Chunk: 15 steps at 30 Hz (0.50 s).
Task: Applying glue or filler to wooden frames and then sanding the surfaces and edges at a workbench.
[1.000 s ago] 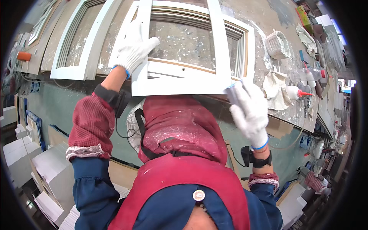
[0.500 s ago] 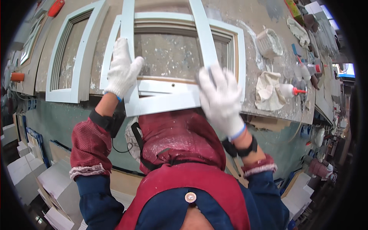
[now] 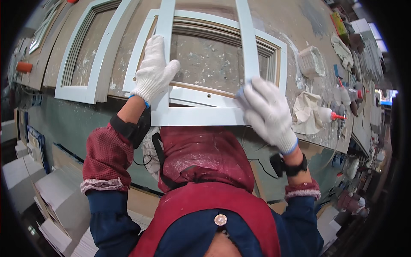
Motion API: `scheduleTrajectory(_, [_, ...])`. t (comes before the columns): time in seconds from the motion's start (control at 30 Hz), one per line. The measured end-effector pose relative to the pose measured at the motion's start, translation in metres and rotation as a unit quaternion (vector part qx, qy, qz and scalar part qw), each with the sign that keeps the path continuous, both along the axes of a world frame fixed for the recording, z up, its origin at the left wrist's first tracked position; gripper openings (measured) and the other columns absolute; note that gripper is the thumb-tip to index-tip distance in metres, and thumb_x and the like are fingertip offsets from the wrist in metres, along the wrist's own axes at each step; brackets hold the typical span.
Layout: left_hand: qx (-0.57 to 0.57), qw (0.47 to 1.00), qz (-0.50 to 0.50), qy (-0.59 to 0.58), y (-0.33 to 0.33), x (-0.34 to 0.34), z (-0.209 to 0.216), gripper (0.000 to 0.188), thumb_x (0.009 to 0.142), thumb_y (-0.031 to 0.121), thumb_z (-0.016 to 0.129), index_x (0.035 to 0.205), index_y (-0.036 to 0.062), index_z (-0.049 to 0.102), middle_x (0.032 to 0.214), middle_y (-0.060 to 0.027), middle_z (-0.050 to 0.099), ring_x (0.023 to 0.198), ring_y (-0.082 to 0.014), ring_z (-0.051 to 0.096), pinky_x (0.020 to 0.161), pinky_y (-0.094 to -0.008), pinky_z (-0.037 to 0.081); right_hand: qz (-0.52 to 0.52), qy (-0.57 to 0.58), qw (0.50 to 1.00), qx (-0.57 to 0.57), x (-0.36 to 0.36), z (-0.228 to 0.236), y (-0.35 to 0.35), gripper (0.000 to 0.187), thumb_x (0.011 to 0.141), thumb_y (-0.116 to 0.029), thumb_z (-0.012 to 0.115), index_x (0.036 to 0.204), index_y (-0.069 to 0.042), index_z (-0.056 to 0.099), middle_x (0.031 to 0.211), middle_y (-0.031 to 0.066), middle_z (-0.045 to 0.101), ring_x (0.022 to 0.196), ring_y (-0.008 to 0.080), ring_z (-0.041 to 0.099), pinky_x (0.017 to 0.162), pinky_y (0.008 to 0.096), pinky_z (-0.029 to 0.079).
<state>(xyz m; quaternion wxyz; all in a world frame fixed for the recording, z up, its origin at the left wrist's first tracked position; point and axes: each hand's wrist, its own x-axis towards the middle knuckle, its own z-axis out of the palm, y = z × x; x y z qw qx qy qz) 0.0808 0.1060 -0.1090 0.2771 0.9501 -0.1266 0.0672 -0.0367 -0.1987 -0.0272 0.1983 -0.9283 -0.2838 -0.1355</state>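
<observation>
A pale white-blue frame (image 3: 201,116) lies across other framed pieces on the workbench, its near edge overhanging the bench front against my apron. My left hand (image 3: 155,70), in a white knitted glove, lies on its left bar with fingers stretched forward and thumb apart. At the near right corner, my right hand (image 3: 267,109), gloved the same way, presses a small blue-grey pad (image 3: 242,97) on the frame. The fingers cover most of the pad, so its exact kind is unclear. Below this frame lies a second frame (image 3: 278,60) with stepped inner edges.
To the left lies another white frame (image 3: 92,81). On the right of the workbench (image 3: 314,21) are a white plastic basket (image 3: 311,62), a crumpled cloth (image 3: 306,113) and a white bottle with a red nozzle (image 3: 327,115). An orange cylinder (image 3: 24,67) stands far left.
The view has shifted, moving the bench items in it. The top frame's near bar, tilted before, now looks nearly level. My right hand remains at its near right corner; the blue-grey pad shows under its fingers.
</observation>
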Motion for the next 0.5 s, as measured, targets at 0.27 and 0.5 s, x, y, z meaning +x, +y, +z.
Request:
scheduleTrajectory(0.27, [-0.019, 1.000, -0.006, -0.008, 0.000, 0.001, -0.001, 0.084, 0.084, 0.031, 0.059, 0.149, -0.0113, 0.026, 0.154, -0.0347, 0.028, 0.146, -0.0461, 0.025, 0.121, -0.0453, 0.024, 0.152, -0.016, 0.986, -0.060, -0.008, -0.005, 0.040, 0.039, 0.072, -0.019, 0.068, 0.111, -0.012, 0.067, 0.124, 0.0140, 0.058, 0.111, 0.0300, 0.059, 0.084, 0.0405, 0.050])
scheduleTrajectory(0.5, [-0.026, 1.000, -0.006, 0.011, 0.000, 0.003, -0.002, 0.086, 0.085, 0.033, 0.061, 0.149, -0.0117, 0.025, 0.154, -0.0346, 0.028, 0.147, -0.0454, 0.022, 0.121, -0.0461, 0.023, 0.226, -0.006, 0.974, -0.001, 0.015, -0.009, 0.109, 0.034, 0.078, -0.021, 0.063, 0.111, -0.013, 0.066, 0.122, 0.0102, 0.055, 0.112, 0.0280, 0.056, 0.087, 0.0408, 0.050])
